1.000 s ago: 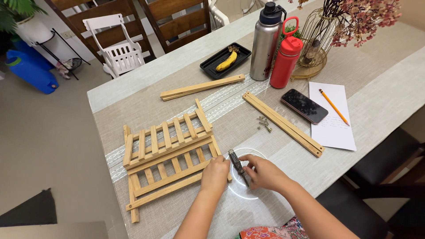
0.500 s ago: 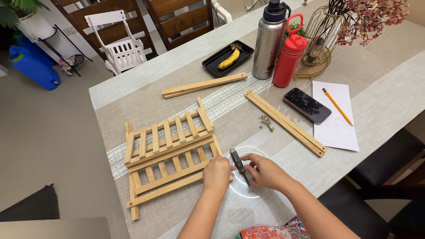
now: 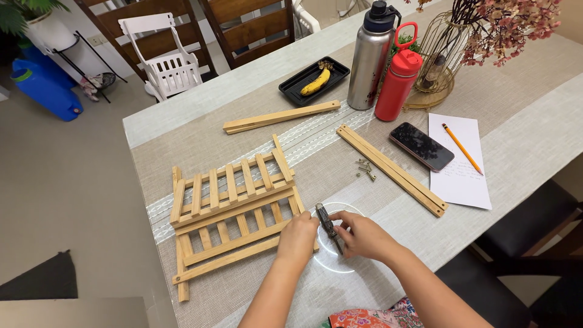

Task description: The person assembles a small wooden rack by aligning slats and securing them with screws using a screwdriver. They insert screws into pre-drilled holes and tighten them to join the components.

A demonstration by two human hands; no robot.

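- Hands meet at near edge of worktop [image 3: 534, 115], both on a small dark screwdriver [image 3: 328, 227].
- Left hand [image 3: 297, 238] rests against corner of slatted wooden rack [image 3: 234, 209], likely steadying it; its grip looks curled, whether clenched on the tool I cannot tell.
- Right hand [image 3: 363, 235] pinches the screwdriver, grip grasping its shaft.
- Screws [image 3: 365, 169] lie loose between rack and long wooden rail [image 3: 392, 169], within reach.
- Phone [image 3: 421, 146], paper, pencil, bottles stand well apart.

Dark screwdriver [image 3: 328, 228] held tilted between both hands, beside wooden slatted rack [image 3: 231, 209].
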